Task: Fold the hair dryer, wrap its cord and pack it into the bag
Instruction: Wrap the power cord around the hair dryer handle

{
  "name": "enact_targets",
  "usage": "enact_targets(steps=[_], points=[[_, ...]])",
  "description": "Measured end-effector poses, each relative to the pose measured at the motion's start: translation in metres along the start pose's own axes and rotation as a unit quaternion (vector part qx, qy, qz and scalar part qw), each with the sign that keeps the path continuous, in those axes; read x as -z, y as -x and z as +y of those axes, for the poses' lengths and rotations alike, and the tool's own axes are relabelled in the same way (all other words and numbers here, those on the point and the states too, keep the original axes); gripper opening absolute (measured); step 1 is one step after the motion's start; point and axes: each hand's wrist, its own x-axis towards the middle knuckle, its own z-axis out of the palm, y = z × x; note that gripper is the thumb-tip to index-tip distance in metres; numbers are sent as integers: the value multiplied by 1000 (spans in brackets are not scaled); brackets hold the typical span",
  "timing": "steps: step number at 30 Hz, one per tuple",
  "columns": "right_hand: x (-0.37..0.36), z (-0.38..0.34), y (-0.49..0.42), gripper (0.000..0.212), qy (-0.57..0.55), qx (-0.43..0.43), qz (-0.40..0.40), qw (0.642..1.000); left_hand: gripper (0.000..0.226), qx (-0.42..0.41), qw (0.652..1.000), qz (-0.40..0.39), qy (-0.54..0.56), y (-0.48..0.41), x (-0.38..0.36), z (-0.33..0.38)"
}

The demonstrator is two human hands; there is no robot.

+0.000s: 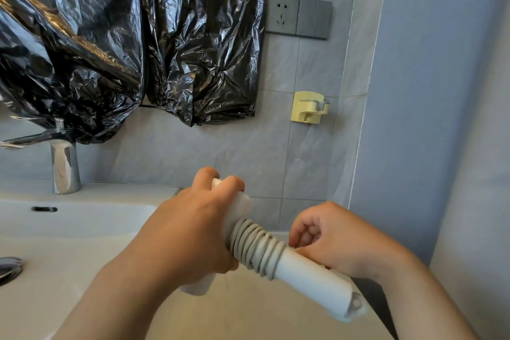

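Hair dryer [311, 276], cord [256, 248] coiled round it.
Left hand [190, 232] grips it; right hand [336, 243] curled at coils, hold unclear.

I am standing in a bathroom. A white washbasin [82, 229] and chrome tap [64, 165] are sitting below grey wall tiles [193, 152].
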Motion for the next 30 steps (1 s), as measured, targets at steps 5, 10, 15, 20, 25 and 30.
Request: enact_targets(steps=[5,10,15,20,25,30], points=[[-8,-10,0,7,73,-10,80,994,77,5,998,37,-46,-5,-14,-3],[-25,-30,2,12,131,14,200,971,67,5,991,127,-48,-6,-25,-2],[-31,-34,1,20,34,2,271,962,66,34,979,202,-9,-9,-29,0],[-40,-41,-1,17,-152,17,313,937,66,118,962,238,65,-10,-32,1],[-52,-52,4,16,-203,70,375,902,62,146,948,271,85,-9,-24,-1],[-56,-53,5,16,-289,76,378,876,64,149,944,283,84,-7,-16,4]])
